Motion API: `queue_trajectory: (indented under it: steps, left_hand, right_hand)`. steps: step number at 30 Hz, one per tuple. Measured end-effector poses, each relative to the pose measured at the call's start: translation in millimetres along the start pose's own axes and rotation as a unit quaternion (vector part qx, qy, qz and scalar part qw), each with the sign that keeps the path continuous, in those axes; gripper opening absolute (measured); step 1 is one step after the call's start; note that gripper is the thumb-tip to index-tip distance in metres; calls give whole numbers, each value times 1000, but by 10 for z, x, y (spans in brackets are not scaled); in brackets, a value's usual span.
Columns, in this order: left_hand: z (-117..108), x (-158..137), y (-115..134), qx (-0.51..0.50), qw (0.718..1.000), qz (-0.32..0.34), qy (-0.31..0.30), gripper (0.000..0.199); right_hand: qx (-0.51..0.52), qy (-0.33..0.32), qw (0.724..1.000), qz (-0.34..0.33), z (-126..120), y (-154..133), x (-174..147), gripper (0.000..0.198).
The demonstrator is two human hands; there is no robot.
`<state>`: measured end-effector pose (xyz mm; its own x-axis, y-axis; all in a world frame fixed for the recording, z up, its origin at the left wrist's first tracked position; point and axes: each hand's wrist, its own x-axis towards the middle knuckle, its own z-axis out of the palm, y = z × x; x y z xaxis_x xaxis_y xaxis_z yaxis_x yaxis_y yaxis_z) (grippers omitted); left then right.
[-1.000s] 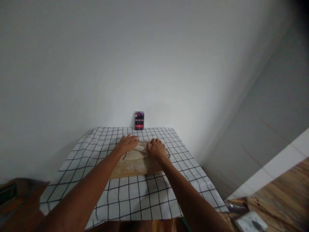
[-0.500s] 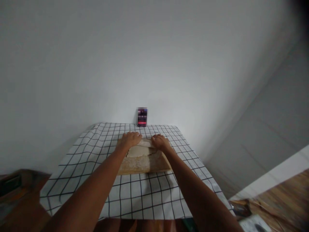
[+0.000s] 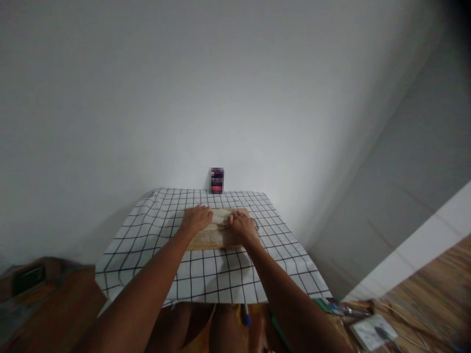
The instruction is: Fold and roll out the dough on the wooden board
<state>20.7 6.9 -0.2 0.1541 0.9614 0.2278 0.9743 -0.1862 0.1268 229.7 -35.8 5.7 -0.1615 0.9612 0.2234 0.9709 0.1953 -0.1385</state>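
Observation:
On a wooden board (image 3: 206,241) lies a sheet of pale dough (image 3: 220,217), with a thicker band like a roll across it. Whether anything is inside that band I cannot tell. My left hand (image 3: 197,218) curls its fingers over the dough's left end. At the right end my right hand (image 3: 241,224) presses down, fingers bent over the dough. A floury patch covers the near part of the board. Both palms hide the ends of the dough.
A checked cloth (image 3: 221,274) covers the table under the board. A phone-like dark object (image 3: 217,181), blurred out, leans on the wall (image 3: 221,98) behind. Below the right edge, a white box-like thing (image 3: 373,332) and clutter lie on the floor. My legs are under the near edge.
Both hands have come nearer to me over the board, and the flat dough in front of the band has shortened. The camera view has shifted slightly.

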Motion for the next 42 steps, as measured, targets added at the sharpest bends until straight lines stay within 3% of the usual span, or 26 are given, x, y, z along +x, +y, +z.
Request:
queue_trajectory:
  steps: [7,11,15,20,30,35,42]
  left_hand:
    - [-114,-368,44,-6,1000,-5,9,52]
    - [-153,-424,67,-16,1000,-20,-6,52]
    - [-149,-322,77,6,999,-21,-26,52]
    - [-41,-41,35,16,1000,-6,-10,53]
    - [82,505,-58,-9,997,-52,-59,53]
    - [76,489,-64,6,998,-43,-53,52]
    - [119,176,-40,51,999,7,14,46]
  right_hand:
    - [25,14,999,25,-5,-163,-279,43]
    - [33,7,999,26,-3,-170,-281,42]
    - [24,6,999,26,-24,-128,-158,42]
    - [35,4,999,26,17,-19,136,43]
    - [58,-22,996,57,123,140,672,45]
    - [49,-19,997,51,119,134,678,43]
    - [42,7,998,46,94,78,429,41]
